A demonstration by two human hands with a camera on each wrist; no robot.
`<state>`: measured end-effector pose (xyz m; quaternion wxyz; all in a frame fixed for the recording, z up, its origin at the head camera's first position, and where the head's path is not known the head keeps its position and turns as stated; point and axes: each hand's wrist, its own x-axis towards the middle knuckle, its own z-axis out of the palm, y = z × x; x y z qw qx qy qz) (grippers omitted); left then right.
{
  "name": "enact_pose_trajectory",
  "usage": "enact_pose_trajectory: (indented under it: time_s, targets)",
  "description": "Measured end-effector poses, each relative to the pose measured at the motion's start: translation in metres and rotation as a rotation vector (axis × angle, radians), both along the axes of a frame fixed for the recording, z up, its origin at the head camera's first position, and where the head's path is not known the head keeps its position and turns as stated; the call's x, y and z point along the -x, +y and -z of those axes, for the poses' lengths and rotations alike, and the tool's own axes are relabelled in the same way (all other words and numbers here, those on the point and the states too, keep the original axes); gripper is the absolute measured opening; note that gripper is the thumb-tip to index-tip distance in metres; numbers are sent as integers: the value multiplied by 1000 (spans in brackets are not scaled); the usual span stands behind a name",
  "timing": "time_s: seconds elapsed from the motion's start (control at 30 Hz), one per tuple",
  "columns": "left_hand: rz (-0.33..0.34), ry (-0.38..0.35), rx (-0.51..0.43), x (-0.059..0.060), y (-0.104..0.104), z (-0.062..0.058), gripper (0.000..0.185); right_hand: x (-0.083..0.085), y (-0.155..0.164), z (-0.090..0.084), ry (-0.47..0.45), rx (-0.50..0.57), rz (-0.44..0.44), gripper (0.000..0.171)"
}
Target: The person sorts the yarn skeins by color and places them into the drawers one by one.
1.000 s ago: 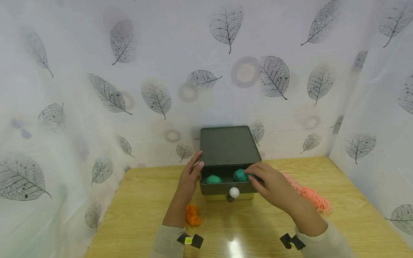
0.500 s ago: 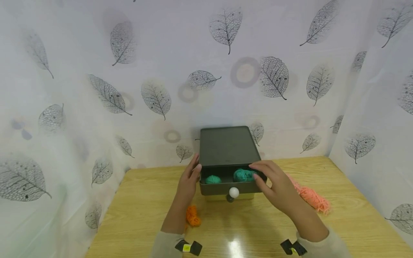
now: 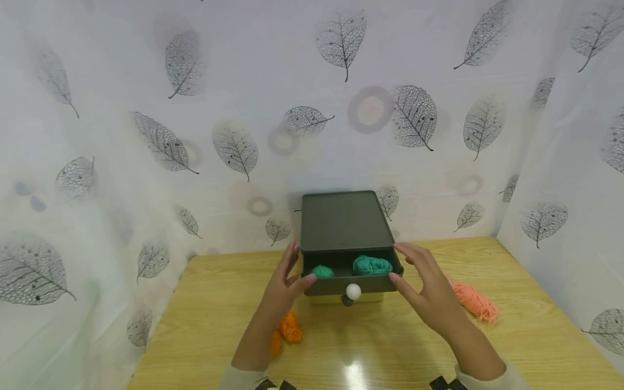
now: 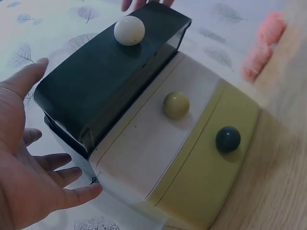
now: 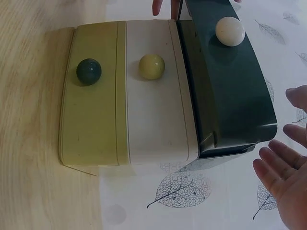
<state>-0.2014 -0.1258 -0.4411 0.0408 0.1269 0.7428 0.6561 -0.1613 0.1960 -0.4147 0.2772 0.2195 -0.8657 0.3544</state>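
A small chest of drawers has its dark green top drawer pulled out, with a white knob on the front. In the head view a teal yarn skein lies in the drawer's right part and a smaller teal yarn ball in its left. My left hand is at the drawer's left side, thumb at the front corner and fingers extended. On the other side my right hand is spread, with thumb and fingertips near the drawer's right edge. Neither hand holds anything.
Below the top drawer are a white drawer and a yellow-green drawer, both pushed in. Orange yarn lies on the wooden table by my left forearm. Pink yarn lies on the right. A leaf-print sheet hangs behind.
My right hand has let go of the teal skein, which now lies lengthwise in the drawer, and moved right to the drawer's edge. My left thumb has moved to the front corner.
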Motion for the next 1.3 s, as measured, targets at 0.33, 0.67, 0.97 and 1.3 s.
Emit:
enact_pose_trajectory:
  time_s: [0.33,0.67,0.97,1.3]
  targets:
    - [-4,21,60,-8,-1,1,99,-8,3,15,-213,52,35,76]
    - [-9,36,62,-8,-1,4,99,-5,2,26,-218,47,22,77]
    - [-15,47,59,-9,0,4,93,-2,2,29,-229,28,37,75]
    - [-40,44,55,-6,2,7,91,4,1,34,-241,60,23,73]
